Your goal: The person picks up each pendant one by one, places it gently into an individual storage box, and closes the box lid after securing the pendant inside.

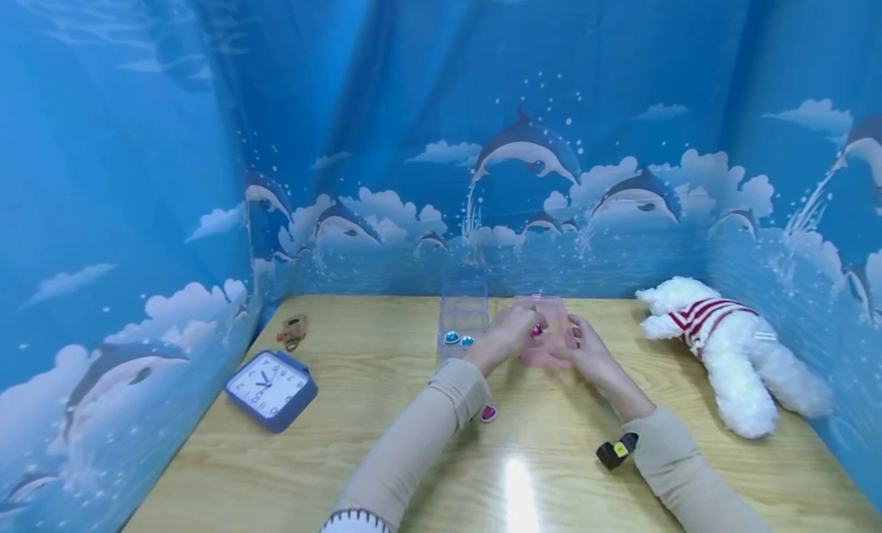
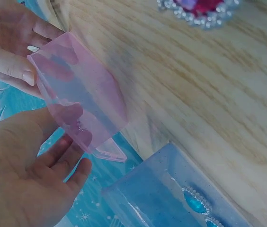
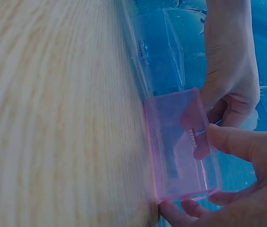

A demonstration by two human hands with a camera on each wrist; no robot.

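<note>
**One gem [image 1: 537, 330] at the pink box [image 1: 546, 357], another outside it**

The pink box stands on the table [image 1: 276, 479], with both hands at it. The left hand [image 1: 510, 331] reaches over its wall and appears to pinch the gem between thumb and finger inside; whether the gem bears on the bottom cannot be told. The right hand [image 1: 592, 357] grips the box from its right side, thumb and fingers bent about the walls.

Judging by how things lie, the blue gems [image 1: 451, 338] look already placed: two of them lie in the blue box [image 1: 446, 354], just left of the pink box. The gem in the pink box seems nearly placed but not yet let go. The heart gem [image 1: 488, 413], on the person's side of the pink box and a little left, looks like the piece left over.

The table is pale wood grain, with a bright glare [image 1: 521, 495] on the person's side of the pink box. Well left of the box are a clock [image 1: 270, 386] and, beyond it, a small brown trinket [image 1: 295, 331]; well right lies a white plush [image 1: 740, 357] in a striped top. Behind the box and on both flanks hangs a blue curtain [image 1: 386, 96] printed with dolphins and clouds.
</note>
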